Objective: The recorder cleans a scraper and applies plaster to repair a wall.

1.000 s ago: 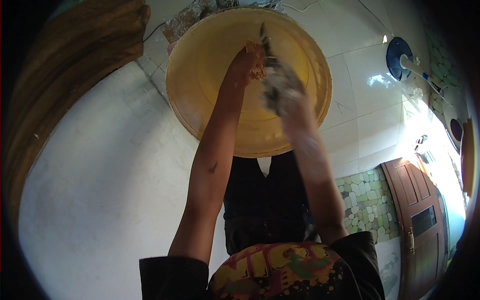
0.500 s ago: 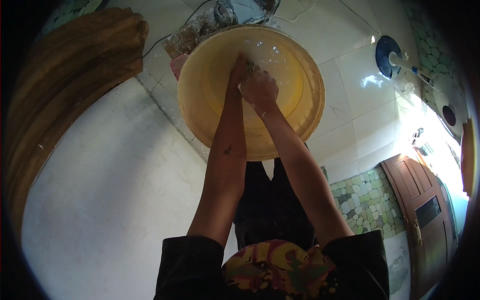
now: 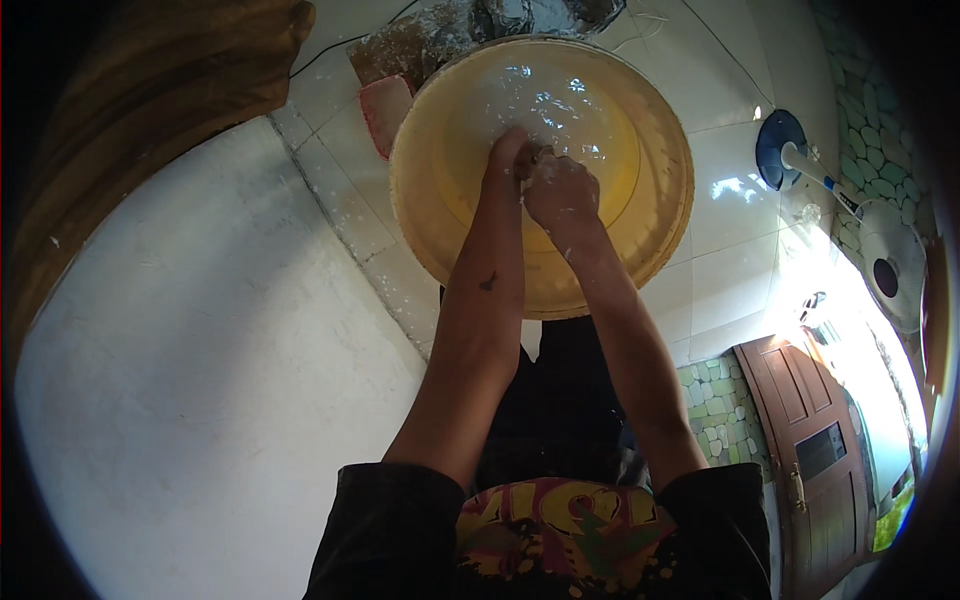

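One yellow tub [image 3: 662, 200] holds rippled liquid [image 3: 550, 105], both hands' fingers [image 3: 556, 178] inside.

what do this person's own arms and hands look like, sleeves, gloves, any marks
Both sleeves are short and dark, with bare skin below. The left forearm bears a small dark mark. No glove shows on the left hand or right hand; whitish flecks dot the right wrist.

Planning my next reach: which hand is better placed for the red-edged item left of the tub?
Probably your left hand: it's nearer the red-edged item outside the tub. Your right hand sits further right and would likely have to cross your left. What either holds is unclear.
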`<state>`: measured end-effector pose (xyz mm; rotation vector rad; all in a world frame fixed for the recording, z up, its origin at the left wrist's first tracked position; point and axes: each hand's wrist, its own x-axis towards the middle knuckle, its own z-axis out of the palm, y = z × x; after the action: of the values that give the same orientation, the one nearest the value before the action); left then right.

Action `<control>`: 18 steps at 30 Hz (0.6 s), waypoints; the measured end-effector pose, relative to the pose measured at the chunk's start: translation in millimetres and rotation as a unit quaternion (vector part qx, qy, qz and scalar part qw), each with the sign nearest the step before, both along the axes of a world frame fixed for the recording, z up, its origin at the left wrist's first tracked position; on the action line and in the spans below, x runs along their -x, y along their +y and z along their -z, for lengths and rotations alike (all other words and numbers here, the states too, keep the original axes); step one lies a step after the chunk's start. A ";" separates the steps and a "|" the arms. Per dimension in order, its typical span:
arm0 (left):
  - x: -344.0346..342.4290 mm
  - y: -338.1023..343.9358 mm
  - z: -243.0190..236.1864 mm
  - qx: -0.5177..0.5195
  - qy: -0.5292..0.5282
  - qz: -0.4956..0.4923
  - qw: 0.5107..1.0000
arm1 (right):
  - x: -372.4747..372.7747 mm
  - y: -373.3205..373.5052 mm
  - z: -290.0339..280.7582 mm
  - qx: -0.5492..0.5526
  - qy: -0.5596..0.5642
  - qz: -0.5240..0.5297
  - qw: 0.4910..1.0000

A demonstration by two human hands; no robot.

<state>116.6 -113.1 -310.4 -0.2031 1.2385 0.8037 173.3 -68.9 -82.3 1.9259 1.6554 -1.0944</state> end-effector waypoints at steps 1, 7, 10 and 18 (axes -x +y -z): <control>71.8 -6.4 59.7 0.050 0.069 0.059 0.995 | 48.6 12.9 -23.7 -0.016 0.055 -0.044 0.997; 96.8 -3.1 95.7 -0.288 0.107 0.077 0.949 | 35.6 6.2 -49.4 -0.138 0.021 -0.099 0.985; 60.2 25.4 15.2 -0.320 -0.059 0.038 0.945 | 14.2 3.5 -16.8 -0.119 0.009 -0.112 0.987; 75.1 69.9 -57.0 -0.072 0.113 0.085 0.987 | 27.8 19.4 -32.6 -0.114 0.035 -0.134 0.984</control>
<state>41.5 -43.2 -253.4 0.1130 1.3827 0.7792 145.5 -49.4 -49.7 1.7407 2.0874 -0.9088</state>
